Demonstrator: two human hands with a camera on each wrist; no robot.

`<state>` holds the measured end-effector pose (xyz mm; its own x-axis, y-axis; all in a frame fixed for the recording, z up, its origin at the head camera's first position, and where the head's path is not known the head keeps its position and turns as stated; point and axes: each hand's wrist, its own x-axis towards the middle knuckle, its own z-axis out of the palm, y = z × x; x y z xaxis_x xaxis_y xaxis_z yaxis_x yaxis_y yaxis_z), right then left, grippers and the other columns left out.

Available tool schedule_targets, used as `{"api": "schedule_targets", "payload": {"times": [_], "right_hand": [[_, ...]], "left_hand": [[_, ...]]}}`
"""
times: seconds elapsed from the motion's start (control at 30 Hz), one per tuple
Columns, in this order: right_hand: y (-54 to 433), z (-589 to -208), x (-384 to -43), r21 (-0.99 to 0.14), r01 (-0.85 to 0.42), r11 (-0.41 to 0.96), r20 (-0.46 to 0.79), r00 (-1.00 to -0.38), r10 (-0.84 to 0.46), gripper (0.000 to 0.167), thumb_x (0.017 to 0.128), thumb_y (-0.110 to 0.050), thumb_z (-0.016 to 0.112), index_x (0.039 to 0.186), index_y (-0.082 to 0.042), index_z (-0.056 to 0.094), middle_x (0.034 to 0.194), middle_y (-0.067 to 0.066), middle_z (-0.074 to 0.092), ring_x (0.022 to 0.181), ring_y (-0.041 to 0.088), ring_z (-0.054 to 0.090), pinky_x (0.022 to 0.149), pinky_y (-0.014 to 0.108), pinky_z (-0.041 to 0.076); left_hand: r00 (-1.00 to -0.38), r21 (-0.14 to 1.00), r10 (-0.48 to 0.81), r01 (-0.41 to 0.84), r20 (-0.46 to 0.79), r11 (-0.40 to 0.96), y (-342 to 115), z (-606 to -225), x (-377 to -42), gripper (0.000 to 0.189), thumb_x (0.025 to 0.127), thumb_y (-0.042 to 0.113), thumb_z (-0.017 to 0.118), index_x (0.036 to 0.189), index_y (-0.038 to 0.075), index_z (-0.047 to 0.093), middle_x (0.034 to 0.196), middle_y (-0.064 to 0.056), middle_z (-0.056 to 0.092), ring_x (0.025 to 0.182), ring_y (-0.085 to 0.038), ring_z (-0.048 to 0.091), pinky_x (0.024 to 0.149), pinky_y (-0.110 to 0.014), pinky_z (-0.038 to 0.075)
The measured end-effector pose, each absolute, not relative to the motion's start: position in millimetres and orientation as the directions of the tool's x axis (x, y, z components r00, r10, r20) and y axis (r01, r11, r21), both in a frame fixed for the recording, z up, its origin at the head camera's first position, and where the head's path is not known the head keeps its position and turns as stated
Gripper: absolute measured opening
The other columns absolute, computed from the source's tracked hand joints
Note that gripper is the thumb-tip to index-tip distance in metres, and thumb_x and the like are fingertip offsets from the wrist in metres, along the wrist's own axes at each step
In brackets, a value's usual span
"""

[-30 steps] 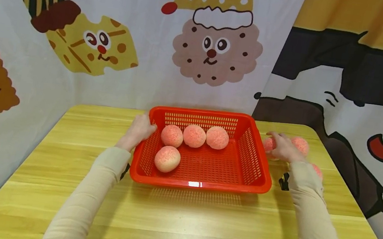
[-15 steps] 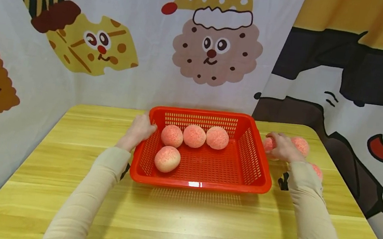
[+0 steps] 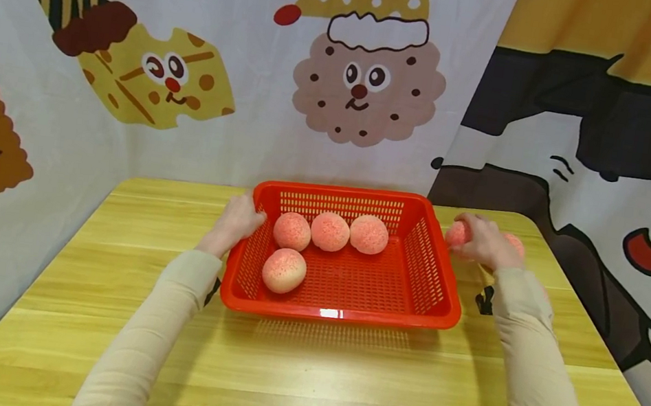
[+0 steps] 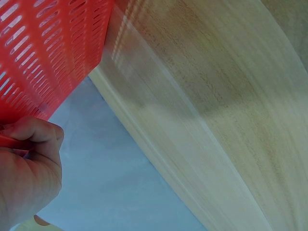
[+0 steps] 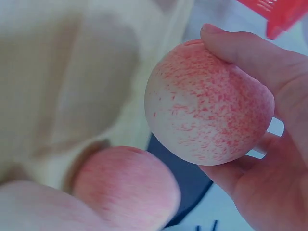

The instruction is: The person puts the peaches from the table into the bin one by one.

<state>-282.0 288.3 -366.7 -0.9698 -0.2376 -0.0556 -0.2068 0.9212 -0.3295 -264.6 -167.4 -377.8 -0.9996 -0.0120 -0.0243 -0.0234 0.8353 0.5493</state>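
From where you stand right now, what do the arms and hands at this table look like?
They are a person's arms in plain, light beige cloth: a long left sleeve and a long right sleeve, softly creased, each with a broad cuff. The bare left hand and bare right hand show no gloves, cables or markings.

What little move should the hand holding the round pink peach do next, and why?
Probably the right hand should carry its round, pink-speckled peach over the red plastic slotted basket, since four similar peaches already lie inside, with bare floor beside them.
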Motion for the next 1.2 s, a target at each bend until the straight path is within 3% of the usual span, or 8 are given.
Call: {"api": "schedule_targets", "payload": {"times": [0.27, 0.63, 0.9, 1.2], "right_hand": [[275.6, -334.6, -277.1, -0.296, -0.209, 0.932, 0.006, -0.976, -0.216, 0.066, 0.077, -0.023, 0.075, 0.131, -0.002, 0.044, 0.125, 0.027, 0.044, 0.103, 0.042, 0.049, 0.084, 0.058, 0.050], [243.3, -295.3, -262.4, -0.238, -0.279, 0.930, 0.069, -0.960, -0.271, 0.066, 0.077, -0.023, 0.076, 0.133, -0.006, 0.045, 0.132, 0.024, 0.043, 0.109, 0.043, 0.049, 0.087, 0.060, 0.048], [213.1, -286.7, -256.0, -0.190, -0.393, 0.900, 0.120, -0.919, -0.376, 0.063, 0.075, -0.022, 0.077, 0.129, -0.006, 0.050, 0.128, 0.020, 0.048, 0.104, 0.038, 0.054, 0.085, 0.054, 0.050], [174.6, -291.8, -249.5, -0.125, -0.533, 0.837, 0.075, -0.846, -0.528, 0.061, 0.074, -0.025, 0.080, 0.126, -0.008, 0.052, 0.125, 0.017, 0.052, 0.099, 0.036, 0.059, 0.090, 0.051, 0.049]], "left_hand": [[-0.999, 0.550, -0.019, -0.037, -0.038, 0.834, -167.8, -378.1, -265.1, 0.045, 0.087, 0.013, 0.050, 0.126, -0.008, 0.043, 0.109, -0.026, 0.061, 0.092, -0.031, 0.061, 0.081, -0.042, 0.056], [-1.000, 0.523, -0.024, -0.029, -0.017, 0.852, -166.7, -376.7, -265.4, 0.033, 0.085, 0.013, 0.052, 0.112, -0.007, 0.051, 0.098, -0.024, 0.063, 0.081, -0.027, 0.060, 0.074, -0.039, 0.056], [-1.000, 0.531, -0.021, -0.029, -0.020, 0.847, -166.9, -376.4, -264.9, 0.033, 0.085, 0.012, 0.051, 0.112, -0.007, 0.051, 0.097, -0.024, 0.064, 0.080, -0.027, 0.061, 0.071, -0.038, 0.057], [-1.000, 0.543, -0.021, -0.030, -0.023, 0.839, -167.9, -378.0, -265.8, 0.030, 0.085, 0.012, 0.051, 0.110, -0.005, 0.052, 0.094, -0.021, 0.063, 0.077, -0.026, 0.061, 0.067, -0.035, 0.056]]}}
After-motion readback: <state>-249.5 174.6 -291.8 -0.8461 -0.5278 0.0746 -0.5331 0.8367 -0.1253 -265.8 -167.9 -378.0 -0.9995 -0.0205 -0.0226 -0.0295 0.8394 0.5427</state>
